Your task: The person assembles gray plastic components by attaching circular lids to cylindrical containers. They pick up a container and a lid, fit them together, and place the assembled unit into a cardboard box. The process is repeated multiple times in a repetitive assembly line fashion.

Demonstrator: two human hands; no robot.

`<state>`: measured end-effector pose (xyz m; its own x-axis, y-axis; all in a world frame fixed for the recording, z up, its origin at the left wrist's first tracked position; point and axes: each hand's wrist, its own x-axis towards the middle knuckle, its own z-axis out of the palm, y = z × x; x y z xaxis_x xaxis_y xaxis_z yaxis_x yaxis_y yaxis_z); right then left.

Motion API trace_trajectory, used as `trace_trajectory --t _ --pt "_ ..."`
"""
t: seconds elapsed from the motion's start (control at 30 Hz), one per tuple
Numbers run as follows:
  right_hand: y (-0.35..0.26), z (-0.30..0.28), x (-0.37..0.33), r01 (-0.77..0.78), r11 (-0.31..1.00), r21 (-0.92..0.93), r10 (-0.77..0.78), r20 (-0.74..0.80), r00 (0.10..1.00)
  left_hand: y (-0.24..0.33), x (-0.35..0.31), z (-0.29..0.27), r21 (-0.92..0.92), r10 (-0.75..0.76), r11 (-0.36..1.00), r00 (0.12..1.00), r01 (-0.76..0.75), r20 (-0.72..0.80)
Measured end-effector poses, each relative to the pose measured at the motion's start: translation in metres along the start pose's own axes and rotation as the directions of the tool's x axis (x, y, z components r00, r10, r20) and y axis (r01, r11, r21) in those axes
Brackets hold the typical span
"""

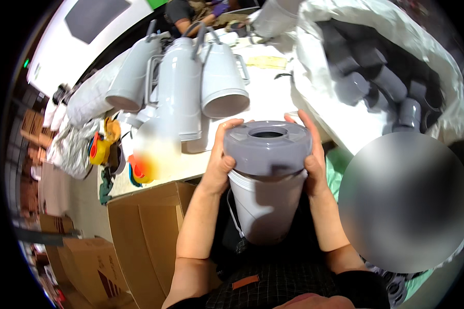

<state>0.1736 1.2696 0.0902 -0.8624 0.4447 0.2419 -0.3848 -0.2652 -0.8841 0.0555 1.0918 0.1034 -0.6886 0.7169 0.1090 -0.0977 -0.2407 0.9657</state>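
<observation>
In front of me a light grey plastic jug body (265, 211) stands upright and narrows downward, with a thin handle along its left side. On its upper end sits a thick grey round collar (268, 159) with a dark hole in the middle. My left hand (220, 159) grips the collar's left side, thumb at its lower edge. From the right, my right hand (314, 154) clasps it the same way, fingers reaching up behind. Whether the collar is seated tightly on the jug body, I cannot tell.
Several light grey jugs (179, 87) stand on the white table (273, 85) ahead. At right, a large white bag (314, 56) holds grey plastic cups (410, 113). An open cardboard box (144, 232) is at left. Beyond the table a co-worker's purple glove (220, 9) shows. Two patches are blurred.
</observation>
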Motion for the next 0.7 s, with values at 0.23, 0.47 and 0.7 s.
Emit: trace_trajectory --t 0.23,0.47,0.7 --pt "0.033 0.002 -0.013 0.016 1.0 -0.003 -0.016 -0.056 0.998 -0.024 -0.01 -0.003 -0.011 0.117 0.993 0.989 -0.118 -0.089" --pt "0.029 -0.017 -0.004 0.521 0.734 -0.435 -0.501 0.171 0.848 -0.007 -0.003 -0.006 0.688 0.682 0.451 0.717 -0.569 0.146" --pt "0.038 -0.039 -0.005 0.626 0.551 -0.552 -0.519 0.361 0.775 -0.021 -0.006 -0.013 0.741 0.478 0.406 0.815 -0.535 0.327"
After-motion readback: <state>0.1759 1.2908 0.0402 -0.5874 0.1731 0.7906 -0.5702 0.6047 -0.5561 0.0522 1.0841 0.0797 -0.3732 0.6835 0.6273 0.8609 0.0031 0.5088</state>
